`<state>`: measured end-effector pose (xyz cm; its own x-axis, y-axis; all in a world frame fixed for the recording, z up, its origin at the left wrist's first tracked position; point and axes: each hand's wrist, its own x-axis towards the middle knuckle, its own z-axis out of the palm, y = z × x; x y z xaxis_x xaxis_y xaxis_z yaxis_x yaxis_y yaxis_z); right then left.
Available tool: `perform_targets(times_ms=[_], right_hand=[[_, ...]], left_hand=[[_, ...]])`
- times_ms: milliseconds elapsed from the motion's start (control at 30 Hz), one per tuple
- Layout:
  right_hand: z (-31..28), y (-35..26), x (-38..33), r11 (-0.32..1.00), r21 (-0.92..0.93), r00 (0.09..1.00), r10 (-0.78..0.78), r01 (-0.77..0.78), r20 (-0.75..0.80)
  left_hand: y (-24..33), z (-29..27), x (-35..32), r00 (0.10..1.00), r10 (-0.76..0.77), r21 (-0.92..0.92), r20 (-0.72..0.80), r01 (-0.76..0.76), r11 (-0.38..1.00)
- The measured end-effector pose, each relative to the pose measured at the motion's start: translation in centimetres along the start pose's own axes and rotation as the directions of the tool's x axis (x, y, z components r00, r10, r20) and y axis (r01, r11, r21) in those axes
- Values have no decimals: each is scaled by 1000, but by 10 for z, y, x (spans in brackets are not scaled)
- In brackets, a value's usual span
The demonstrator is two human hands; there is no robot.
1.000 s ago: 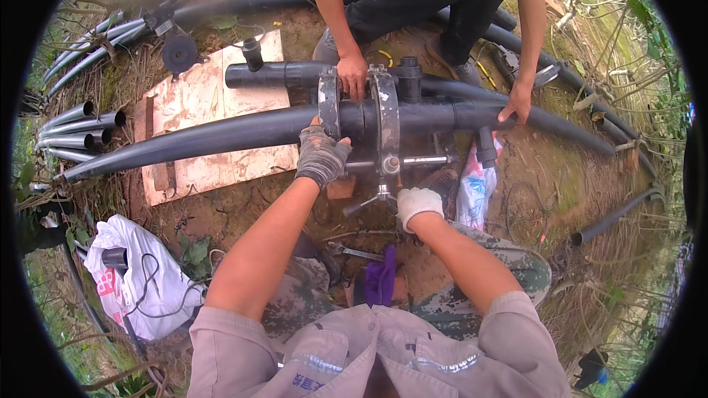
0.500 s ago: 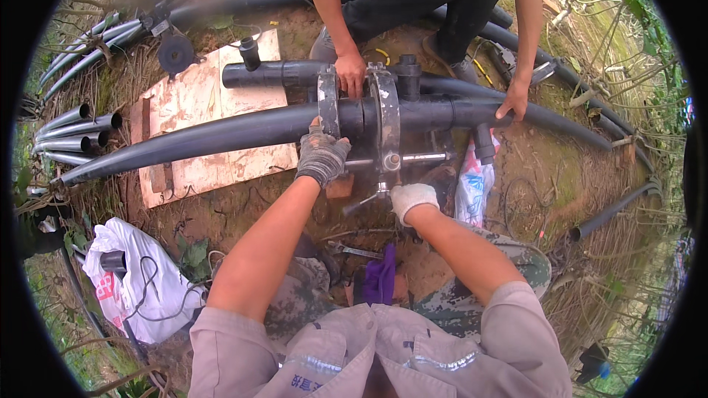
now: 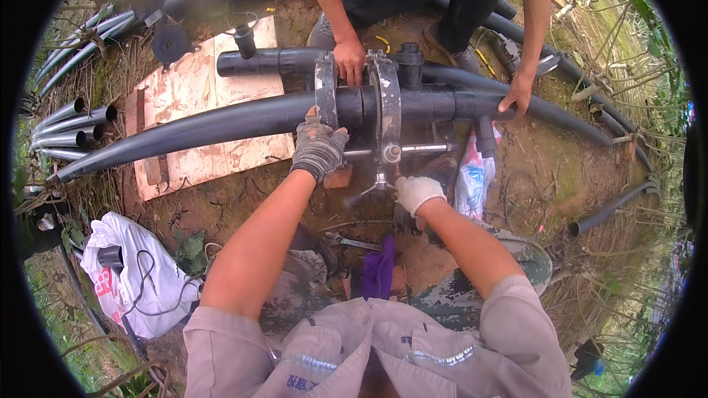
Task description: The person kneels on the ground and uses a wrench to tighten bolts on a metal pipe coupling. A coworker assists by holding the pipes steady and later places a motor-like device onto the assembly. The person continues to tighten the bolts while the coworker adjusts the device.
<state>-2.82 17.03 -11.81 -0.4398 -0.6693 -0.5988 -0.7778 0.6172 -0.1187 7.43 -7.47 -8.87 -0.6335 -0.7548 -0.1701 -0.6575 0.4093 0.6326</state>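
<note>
A long black pipe [image 3: 214, 124] runs across in front of me, through a two-ring metal pipe clamp [image 3: 389, 107] with worn paint. Its joint shows between the rings. My left hand [image 3: 320, 146], in a grey glove, grips the lower part of the left ring, against the pipe's underside. In a white glove, my right hand [image 3: 419, 194] has its fingers closed at the right end of the screw handle [image 3: 363, 194] under the right ring. That handle's left arm is blurred. A co-worker's hand [image 3: 349, 61] reaches between the rings; their other hand [image 3: 518, 93] lies on the pipe farther right.
A wooden board [image 3: 214, 166] lies under the pipe. Behind it is a second black pipe with upright branches [image 3: 410, 65]. Short pipes [image 3: 70, 133] are stacked at the left. A white sack [image 3: 144, 273], a wrench [image 3: 352, 240] and a purple cloth [image 3: 378, 269] lie near me.
My right hand has moved slightly right and up beside the screw handle, whose position has changed. My left hand stays at the left ring, and the co-worker's hands remain on the pipe.
</note>
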Motion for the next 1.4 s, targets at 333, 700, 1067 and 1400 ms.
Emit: perform_targets(times_ms=[333,700,1067,1400], right_hand=[[-10,-1,-4,995,60,992,71,-77,107],[-22,-14,-9,990,43,982,126,-133,144],[0,-1,8,998,42,993,44,-49,110],[44,27,19,989,90,986,-108,120,-130]], left_hand=[[-24,10,-87,963,-269,-297,11,260,919],[-43,123,-66,734,-150,348,662,-123,929],[-31,121,-45,508,-60,273,859,-356,894],[14,95,-57,526,-212,361,824,-199,911]])
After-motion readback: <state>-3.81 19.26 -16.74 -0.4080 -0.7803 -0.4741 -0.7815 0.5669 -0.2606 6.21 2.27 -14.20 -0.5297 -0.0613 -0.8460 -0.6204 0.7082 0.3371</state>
